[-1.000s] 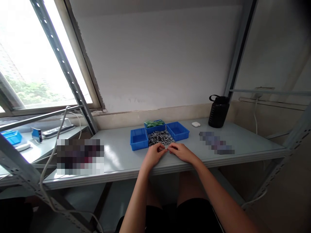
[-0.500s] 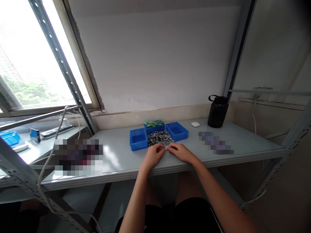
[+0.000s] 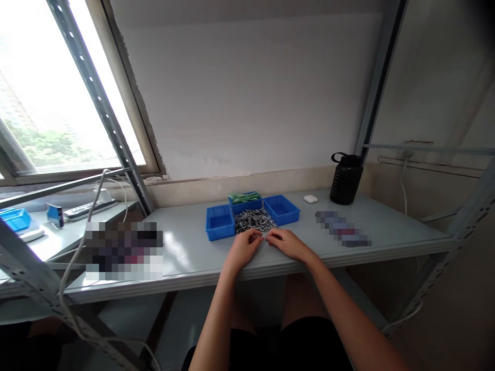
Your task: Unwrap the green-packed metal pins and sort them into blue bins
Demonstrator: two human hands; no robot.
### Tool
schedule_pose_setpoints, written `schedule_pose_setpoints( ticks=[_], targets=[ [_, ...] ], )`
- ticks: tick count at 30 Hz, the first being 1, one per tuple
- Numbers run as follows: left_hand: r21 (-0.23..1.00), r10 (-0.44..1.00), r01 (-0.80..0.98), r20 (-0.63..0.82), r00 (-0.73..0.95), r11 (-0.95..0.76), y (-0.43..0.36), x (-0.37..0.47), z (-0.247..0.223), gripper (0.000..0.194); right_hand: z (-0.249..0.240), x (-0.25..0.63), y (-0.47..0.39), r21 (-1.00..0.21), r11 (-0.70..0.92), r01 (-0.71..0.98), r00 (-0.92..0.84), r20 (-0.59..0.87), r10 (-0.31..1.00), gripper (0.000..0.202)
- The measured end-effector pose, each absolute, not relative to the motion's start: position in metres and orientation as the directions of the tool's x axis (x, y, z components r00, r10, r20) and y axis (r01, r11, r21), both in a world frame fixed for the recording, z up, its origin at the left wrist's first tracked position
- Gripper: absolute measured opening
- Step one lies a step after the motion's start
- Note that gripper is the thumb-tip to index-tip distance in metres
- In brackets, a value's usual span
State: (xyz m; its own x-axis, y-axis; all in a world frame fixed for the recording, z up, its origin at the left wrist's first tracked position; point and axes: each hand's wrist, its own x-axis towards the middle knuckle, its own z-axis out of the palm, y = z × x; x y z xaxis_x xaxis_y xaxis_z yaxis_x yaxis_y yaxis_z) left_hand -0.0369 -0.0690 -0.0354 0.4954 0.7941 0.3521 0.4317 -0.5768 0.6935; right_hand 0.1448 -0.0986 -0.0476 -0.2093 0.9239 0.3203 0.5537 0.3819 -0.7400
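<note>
Fingers pinched, my left hand (image 3: pixel 244 248) holds one end of a thin silvery metal pin (image 3: pixel 260 237) low over the tabletop. My right hand (image 3: pixel 286 243) is also closed in a pinch, its fingertips at the pin's other end. The pin is too small to tell whether it is a screw or a rivet. Just beyond both hands lies a loose pile of similar silver and dark metal pins (image 3: pixel 255 219). Three blue plastic bins surround the pile: a left bin (image 3: pixel 220 232), a right bin (image 3: pixel 288 218), and a back bin (image 3: pixel 247 207) with green bagged items (image 3: pixel 244 197) in it.
A black bottle (image 3: pixel 346 180) stands at the back right, near a small white case (image 3: pixel 310 199). Blurred-out items lie at the left and right of the grey table (image 3: pixel 185 247). Metal shelf posts rise on both sides; a white cable (image 3: pixel 73 263) hangs at the left.
Both hands stay almost in place over the same spot, with only slight finger movement around the pin. The bins and the pile look unchanged.
</note>
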Motion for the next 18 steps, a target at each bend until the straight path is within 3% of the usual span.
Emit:
schedule_pose_setpoints(
  ticks=[18],
  targets=[
    [0.682,0.774,0.414,0.378,0.507,-0.604,-0.0693,-0.0371,-0.0352,0.021,-0.0497,0.1456,-0.0975,-0.742,0.391,0.545,-0.209,0.331,0.920,0.024]
  ],
)
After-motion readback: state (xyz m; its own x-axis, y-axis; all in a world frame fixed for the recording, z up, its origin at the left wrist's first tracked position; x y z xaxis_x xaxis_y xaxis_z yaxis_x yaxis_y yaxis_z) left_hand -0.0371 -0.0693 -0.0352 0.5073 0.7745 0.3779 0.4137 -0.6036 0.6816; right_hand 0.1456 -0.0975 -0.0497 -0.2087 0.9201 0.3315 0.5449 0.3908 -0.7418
